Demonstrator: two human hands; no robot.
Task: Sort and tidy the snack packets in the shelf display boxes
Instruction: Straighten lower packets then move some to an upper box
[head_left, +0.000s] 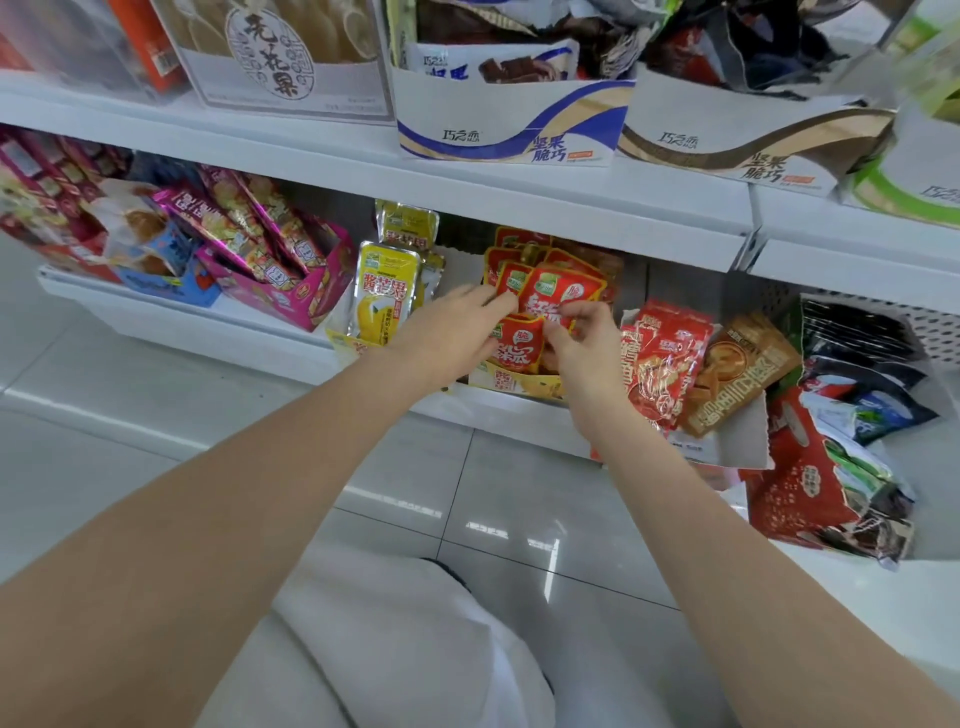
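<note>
Yellow packets (385, 296) upright left of centre. Left hand (449, 338) flat against red packets (556, 296) in centre display box (511, 382); right hand (584, 345) pinching one. Step: straightening stack. Next, probably: squaring edges upright.

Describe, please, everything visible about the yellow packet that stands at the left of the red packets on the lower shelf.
The yellow packet is a glossy plastic pouch with rounded corners, red characters on a white panel and a picture of yellow fruit below. It stands upright, leaning slightly back, at the front of a low yellow display box. More yellow packets stand behind it. The left hand passes just beside its right edge; whether they touch cannot be told.
</note>
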